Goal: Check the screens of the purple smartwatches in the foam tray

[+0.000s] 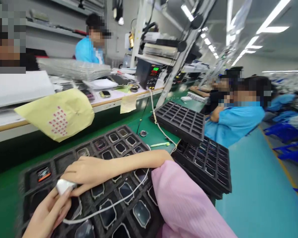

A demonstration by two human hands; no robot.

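A black foam tray [69,162] with many square compartments lies across the green bench, most of them holding dark watch faces with metal frames. Over its left part, my left hand [48,211] closes its fingers on a small white piece [65,185]. My right hand [85,172] reaches across from the right and touches the same white piece, its fingers bent around the far side. A white cable [106,208] loops over the tray. One watch [44,174] with an orange-lit screen lies in a left compartment.
Stacked black trays [180,120] stand to the right, near a light green pen-like tool [160,144] and a loose watch part [143,133]. Yellow paper [57,115] hangs from the shelf, which carries a controller box [149,73]. People in blue sit beyond and at right.
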